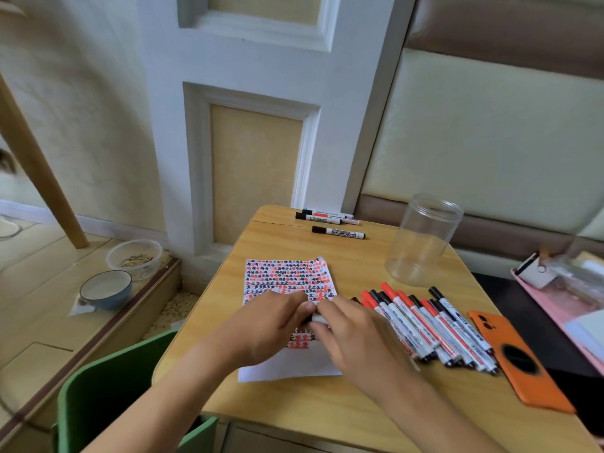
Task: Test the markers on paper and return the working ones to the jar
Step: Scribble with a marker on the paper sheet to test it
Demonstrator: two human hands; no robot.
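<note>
A small pale-wood table [327,403] stands against a panelled white wall. Nearest, both hands meet over the white paper sheet [287,364] covered in red and black test marks: the left hand [261,325] and right hand [356,335] each pinch an end of one white-barrelled marker [316,318], probably pulling off or pressing on its cap. Pulling straight along the barrel, low over the paper, should keep ink off the fingers. Just right lies a heap of red- and black-capped markers [431,328], beside an orange phone [519,358]. Farther back the clear plastic jar [423,240] stands empty, and three markers [330,222] lie apart.
</note>
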